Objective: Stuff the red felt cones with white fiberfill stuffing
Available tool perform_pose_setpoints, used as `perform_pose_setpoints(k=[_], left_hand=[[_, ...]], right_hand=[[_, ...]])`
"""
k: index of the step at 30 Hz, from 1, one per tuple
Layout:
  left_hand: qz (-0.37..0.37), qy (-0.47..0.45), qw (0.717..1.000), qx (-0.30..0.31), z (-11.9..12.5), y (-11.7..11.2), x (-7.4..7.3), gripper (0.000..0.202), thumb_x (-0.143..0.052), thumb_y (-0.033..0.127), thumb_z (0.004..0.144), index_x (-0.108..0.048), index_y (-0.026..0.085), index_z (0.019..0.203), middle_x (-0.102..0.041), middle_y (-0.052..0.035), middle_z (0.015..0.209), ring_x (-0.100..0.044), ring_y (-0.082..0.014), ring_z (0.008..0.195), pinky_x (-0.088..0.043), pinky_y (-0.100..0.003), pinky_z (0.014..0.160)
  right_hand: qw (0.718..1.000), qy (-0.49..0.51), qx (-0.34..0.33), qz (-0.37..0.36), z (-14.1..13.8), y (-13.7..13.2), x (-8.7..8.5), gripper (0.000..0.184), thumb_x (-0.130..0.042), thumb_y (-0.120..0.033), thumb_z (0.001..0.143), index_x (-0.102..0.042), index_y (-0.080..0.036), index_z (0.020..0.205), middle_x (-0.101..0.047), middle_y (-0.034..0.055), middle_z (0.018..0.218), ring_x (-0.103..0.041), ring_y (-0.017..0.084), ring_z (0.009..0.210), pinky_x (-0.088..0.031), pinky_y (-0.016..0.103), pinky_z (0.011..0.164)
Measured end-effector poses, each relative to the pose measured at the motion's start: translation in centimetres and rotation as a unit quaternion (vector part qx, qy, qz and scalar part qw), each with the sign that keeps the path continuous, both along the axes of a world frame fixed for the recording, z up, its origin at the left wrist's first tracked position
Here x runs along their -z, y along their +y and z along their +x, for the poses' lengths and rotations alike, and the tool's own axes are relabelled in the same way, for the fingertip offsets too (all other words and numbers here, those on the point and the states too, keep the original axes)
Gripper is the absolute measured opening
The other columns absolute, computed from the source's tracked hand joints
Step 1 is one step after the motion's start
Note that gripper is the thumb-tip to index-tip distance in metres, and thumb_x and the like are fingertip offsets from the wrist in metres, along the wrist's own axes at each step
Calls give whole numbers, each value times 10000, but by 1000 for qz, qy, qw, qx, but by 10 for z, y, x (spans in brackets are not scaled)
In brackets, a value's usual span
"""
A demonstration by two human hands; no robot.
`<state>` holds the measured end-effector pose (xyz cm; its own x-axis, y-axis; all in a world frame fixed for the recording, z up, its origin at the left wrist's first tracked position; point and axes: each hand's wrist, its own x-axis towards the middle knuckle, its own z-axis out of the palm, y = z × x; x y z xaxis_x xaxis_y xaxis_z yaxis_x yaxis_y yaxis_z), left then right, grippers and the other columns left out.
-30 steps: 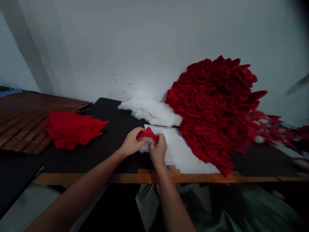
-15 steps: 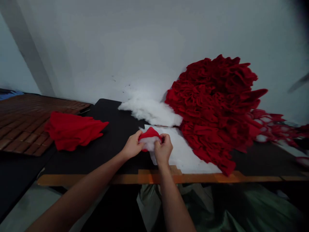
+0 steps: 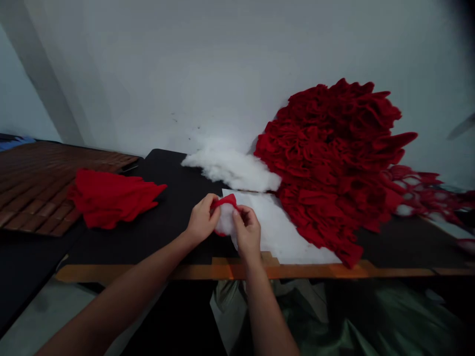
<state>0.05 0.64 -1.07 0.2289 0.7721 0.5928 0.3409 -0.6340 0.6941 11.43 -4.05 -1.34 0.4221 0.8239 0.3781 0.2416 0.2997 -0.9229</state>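
At the edge of a white paper sheet (image 3: 282, 232) on the black surface (image 3: 168, 183), the left hand (image 3: 202, 220) and right hand (image 3: 247, 233) pinch a red cloth (image 3: 224, 201) around a wad of polyester stuffing (image 3: 224, 221). Both seem light and soft; the cloth's edge looks the surest hold. Fingers hide much of the cloth, so its shape is hard to make out.

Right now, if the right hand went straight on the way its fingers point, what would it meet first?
The white stuffing comes first: the fingers of the right hand look to be on or right against it, though depth is hard to judge. Past it is the left hand, holding the stuffing with the red fabric.
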Motion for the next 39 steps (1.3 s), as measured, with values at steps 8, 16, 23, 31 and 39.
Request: perform_pose_setpoints(k=[8,16,23,31,39], left_hand=[[1,7,1000,-18,3,1,4,164,-401,42,633,-331,190,625,-366,18,664,-368,-112,602,-321,-234,551],[-10,-39,998,56,2,2,-1,56,-450,126,719,-431,177,728,-447,2,751,-437,-113,680,-366,-233,606],[42,15,999,26,5,-3,6,92,-372,198,830,-437,183,767,-451,-14,764,-435,-127,712,-379,-255,659],[119,101,986,56,4,-8,5,172,-335,224,857,-493,175,810,-484,-53,845,-471,-145,773,-411,-270,711],[54,57,995,63,5,-8,6,90,-380,218,827,-458,187,794,-472,-26,792,-459,-135,734,-401,-262,682]], right_hand=[[973,-119,200,-5,3,18,4,177,-391,-79,539,-415,-203,664,-419,-51,615,-404,122,586,-340,245,596],[936,-315,143,58,11,9,1,176,-382,-53,605,-388,-211,683,-416,6,738,-421,166,729,-370,296,682],[928,-352,97,80,1,2,-3,230,-417,-101,702,-474,-186,908,-482,57,872,-458,187,843,-410,336,768],[886,-430,170,34,5,-2,-4,206,-429,-186,760,-537,-163,934,-557,79,838,-502,195,771,-409,308,691],[895,-406,183,-1,13,2,4,256,-363,-147,754,-552,-149,927,-563,82,829,-510,197,767,-408,311,682]])
